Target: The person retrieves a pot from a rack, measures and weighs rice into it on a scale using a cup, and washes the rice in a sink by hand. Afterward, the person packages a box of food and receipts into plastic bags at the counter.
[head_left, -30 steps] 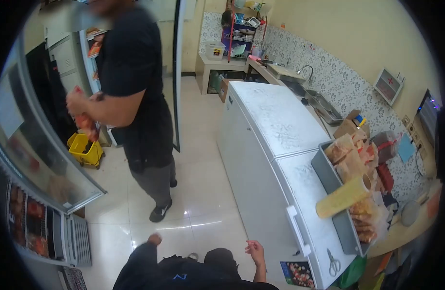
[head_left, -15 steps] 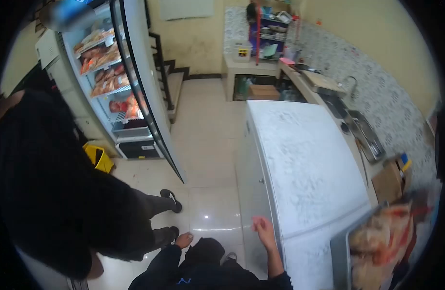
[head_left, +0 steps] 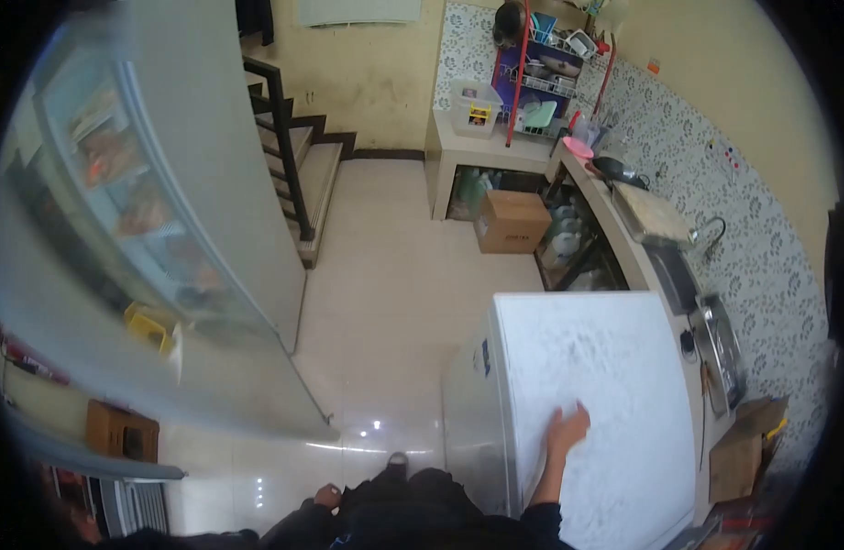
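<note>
A white chest freezer [head_left: 614,367] stands on my right, its lid smudged with grey marks. My right hand [head_left: 568,429] is over that lid, thumb and fingers apart, with nothing in it. Whether the palm presses on the surface I cannot tell. Low beside my body is my left hand [head_left: 327,496], loosely bent and holding nothing I can see. Left of me the fridge's door [head_left: 229,266] stands ajar, blurred, with packed meat [head_left: 110,156] showing on the shelves behind its glass.
A counter [head_left: 656,243] with a sink [head_left: 720,353] runs along the right wall. A cardboard box [head_left: 512,222] sits on the floor by its far end. Black-railed stairs [head_left: 298,174] rise at the back left. An opened carton [head_left: 743,449] rests at the near right.
My view has moved forward and turned. The fridge door looms closer on the left, and the other person has left view. My right hand has gone from beside the freezer to over its lid.
</note>
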### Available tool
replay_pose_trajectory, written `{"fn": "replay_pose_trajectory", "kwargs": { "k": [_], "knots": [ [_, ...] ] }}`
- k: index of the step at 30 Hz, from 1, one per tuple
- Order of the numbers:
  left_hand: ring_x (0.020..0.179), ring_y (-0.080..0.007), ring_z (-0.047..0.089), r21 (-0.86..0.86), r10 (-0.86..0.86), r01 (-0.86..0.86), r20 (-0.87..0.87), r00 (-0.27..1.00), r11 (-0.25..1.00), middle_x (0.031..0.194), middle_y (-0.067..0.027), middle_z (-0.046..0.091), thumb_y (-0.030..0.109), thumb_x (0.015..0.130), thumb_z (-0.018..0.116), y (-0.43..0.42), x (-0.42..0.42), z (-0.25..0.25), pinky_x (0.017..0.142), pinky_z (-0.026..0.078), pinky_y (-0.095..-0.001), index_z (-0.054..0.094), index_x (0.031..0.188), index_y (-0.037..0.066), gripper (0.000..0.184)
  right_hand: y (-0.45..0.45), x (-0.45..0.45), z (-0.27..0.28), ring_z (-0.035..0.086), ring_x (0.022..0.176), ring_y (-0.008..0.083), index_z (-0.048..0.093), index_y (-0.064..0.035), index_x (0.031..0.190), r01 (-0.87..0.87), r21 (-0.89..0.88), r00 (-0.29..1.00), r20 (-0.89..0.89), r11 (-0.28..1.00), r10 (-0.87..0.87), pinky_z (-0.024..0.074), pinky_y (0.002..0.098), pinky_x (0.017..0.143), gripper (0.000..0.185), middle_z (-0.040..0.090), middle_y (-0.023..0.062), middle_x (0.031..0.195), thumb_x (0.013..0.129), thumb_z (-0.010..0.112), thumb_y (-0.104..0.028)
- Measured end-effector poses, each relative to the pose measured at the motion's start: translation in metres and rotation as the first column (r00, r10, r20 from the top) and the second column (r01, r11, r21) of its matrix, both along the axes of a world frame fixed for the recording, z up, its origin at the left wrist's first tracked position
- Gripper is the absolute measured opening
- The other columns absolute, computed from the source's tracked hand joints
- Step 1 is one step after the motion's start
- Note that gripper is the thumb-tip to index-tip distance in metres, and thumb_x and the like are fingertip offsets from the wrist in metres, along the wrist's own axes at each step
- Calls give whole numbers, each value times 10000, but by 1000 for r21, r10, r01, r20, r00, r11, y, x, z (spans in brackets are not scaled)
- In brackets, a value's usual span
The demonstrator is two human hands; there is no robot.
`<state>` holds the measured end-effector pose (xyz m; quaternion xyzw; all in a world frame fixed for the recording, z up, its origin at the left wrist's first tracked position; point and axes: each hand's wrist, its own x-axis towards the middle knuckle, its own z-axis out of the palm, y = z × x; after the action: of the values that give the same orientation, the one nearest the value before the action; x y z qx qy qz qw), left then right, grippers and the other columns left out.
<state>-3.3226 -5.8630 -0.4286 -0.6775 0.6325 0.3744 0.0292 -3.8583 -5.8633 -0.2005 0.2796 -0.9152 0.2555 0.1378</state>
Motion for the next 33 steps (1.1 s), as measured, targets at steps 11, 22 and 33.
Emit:
{"fn": "replay_pose_trajectory", "kwargs": {
  "k": [11, 22, 33],
  "knots": [
    [750, -276, 622, 77, -383, 410, -234, 894, 909, 823, -90, 652, 332, 779, 536, -394, -214, -21, 724, 480, -361, 612, 909, 110, 268, -151, -135, 5, 441, 1041, 269, 489, -114, 1115, 630, 122, 776, -72, 767, -627, 308, 470, 916, 355, 485, 83, 1125, 782, 578, -201],
    [651, -194, 626, 105, 267, -247, -272, 924, 963, 727, -193, 609, 121, 844, 524, -688, -237, 2, 654, 521, -340, 532, 905, -67, 199, -650, -213, 79, 463, 1022, 300, 562, -63, 972, -409, -330, 907, -41, 851, 420, 347, 402, 884, 247, 536, 138, 1017, 731, 616, -50],
    [697, -304, 612, -11, -171, 171, -64, 983, 985, 758, -184, 623, 240, 736, 555, -975, -352, -11, 662, 501, -396, 610, 773, -6, 255, -809, -308, 51, 624, 640, 219, 604, -54, 858, -111, -295, 934, 295, 949, 201, 470, 322, 588, 89, 628, 112, 700, 815, 558, -117]
  ]
}}
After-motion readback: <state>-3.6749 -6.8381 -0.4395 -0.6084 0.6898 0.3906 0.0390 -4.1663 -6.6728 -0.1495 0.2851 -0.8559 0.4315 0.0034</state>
